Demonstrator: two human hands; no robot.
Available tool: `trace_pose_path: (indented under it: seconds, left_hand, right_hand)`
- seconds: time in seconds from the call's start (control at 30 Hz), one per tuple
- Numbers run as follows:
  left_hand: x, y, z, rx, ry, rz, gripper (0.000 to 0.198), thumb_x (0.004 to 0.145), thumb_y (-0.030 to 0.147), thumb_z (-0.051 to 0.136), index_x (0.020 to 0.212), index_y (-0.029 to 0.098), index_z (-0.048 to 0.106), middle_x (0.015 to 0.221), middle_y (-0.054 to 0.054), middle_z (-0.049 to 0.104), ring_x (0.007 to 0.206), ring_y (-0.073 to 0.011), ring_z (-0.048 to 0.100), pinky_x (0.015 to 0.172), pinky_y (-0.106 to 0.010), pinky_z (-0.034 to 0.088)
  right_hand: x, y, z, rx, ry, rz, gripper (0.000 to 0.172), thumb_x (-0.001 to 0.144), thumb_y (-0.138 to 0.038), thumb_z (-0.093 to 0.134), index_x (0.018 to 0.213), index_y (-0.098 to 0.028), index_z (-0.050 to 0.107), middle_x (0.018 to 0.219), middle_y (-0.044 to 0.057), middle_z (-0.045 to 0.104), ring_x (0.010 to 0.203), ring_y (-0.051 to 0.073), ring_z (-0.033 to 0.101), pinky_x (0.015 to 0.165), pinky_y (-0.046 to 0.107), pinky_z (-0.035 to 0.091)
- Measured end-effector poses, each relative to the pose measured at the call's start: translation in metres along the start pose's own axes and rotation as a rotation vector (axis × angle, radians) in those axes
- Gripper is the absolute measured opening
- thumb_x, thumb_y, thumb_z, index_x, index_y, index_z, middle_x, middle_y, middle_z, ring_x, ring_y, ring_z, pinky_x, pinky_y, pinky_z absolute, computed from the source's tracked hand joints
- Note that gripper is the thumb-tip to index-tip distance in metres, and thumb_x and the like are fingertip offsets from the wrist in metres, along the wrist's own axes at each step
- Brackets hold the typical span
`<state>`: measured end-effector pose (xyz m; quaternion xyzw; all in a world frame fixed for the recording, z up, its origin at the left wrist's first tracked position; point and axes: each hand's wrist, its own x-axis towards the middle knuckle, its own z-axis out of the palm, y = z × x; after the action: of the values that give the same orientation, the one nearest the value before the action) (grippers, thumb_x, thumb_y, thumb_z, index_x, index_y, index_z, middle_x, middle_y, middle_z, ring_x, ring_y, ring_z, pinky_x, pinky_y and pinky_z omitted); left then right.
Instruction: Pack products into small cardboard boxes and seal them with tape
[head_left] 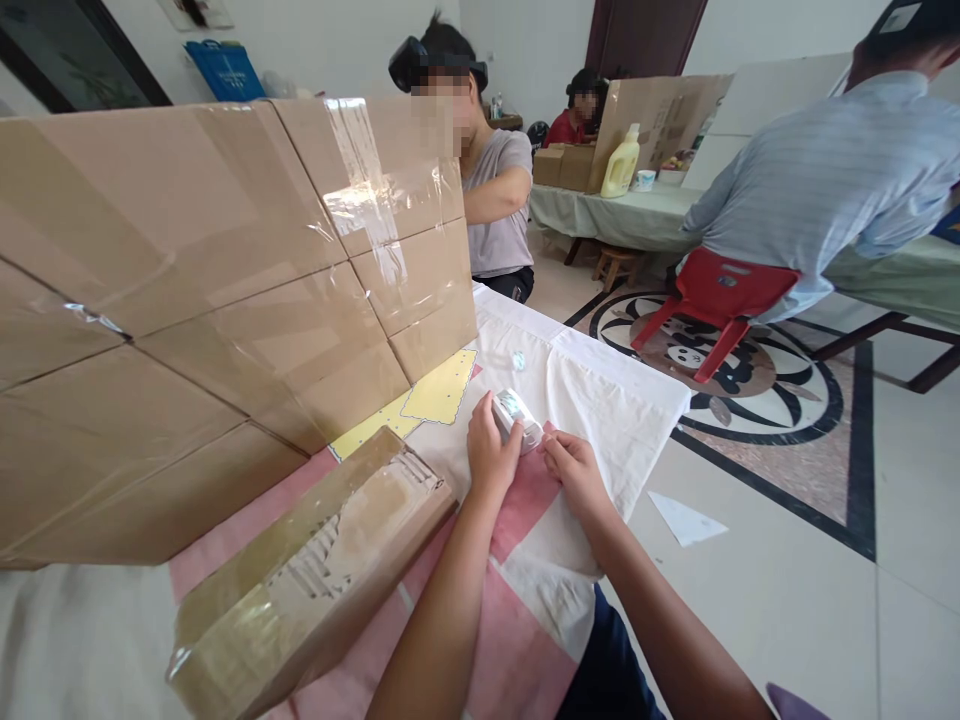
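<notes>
My left hand [489,448] is wrapped round a small white object [516,415] with a bluish patch on top, held just above the white cloth [607,400] on the table. My right hand [571,468] is closed beside it, its fingertips pinching at the object's near end. Both forearms reach in from the bottom of the view. A tiny pale blue item [518,359] lies on the cloth a little beyond the hands.
A tall taped cardboard wall [225,290] stands on the left. A tape-wrapped cardboard block [315,570] lies close to my left arm. Yellow sheets [442,395] lie at the wall's foot. People sit beyond; a red plastic chair [712,300] stands on the patterned floor.
</notes>
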<state>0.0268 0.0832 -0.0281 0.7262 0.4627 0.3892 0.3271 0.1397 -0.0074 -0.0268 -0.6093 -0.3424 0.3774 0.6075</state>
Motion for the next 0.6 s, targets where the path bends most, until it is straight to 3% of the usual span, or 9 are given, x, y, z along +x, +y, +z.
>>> trace_pose_path:
  seconds: [0.2, 0.4, 0.6]
  left_hand:
    - [-0.001, 0.003, -0.002, -0.037, -0.012, -0.015, 0.065, 0.096, 0.039, 0.056, 0.154, 0.018, 0.037, 0.157, -0.017, 0.047, 0.146, -0.0307, 0.044, 0.122, -0.049, 0.036]
    - [-0.001, 0.002, -0.002, -0.014, -0.006, -0.002, 0.066, 0.095, 0.039, 0.058, 0.154, 0.021, 0.037, 0.155, -0.016, 0.049, 0.147, -0.0301, 0.045, 0.121, -0.048, 0.038]
    - [-0.001, 0.002, -0.002, -0.014, 0.003, 0.01, 0.067, 0.093, 0.035, 0.061, 0.153, 0.018, 0.037, 0.155, -0.017, 0.05, 0.146, -0.0304, 0.045, 0.121, -0.049, 0.038]
  right_hand:
    - [-0.002, 0.0, 0.0, -0.074, 0.009, 0.019, 0.044, 0.088, -0.058, 0.058, 0.072, -0.017, 0.062, 0.051, -0.005, 0.039, 0.049, 0.01, 0.03, 0.048, 0.027, 0.023]
    - [-0.004, -0.009, 0.006, -0.311, 0.056, -0.004, 0.037, 0.089, -0.047, 0.052, 0.068, -0.018, 0.06, 0.058, -0.001, 0.048, 0.055, 0.013, 0.041, 0.053, 0.028, 0.026]
    - [-0.003, -0.014, 0.01, -0.394, 0.099, -0.028, 0.037, 0.087, -0.045, 0.052, 0.06, -0.02, 0.045, 0.056, -0.004, 0.037, 0.056, 0.011, 0.032, 0.054, 0.028, 0.021]
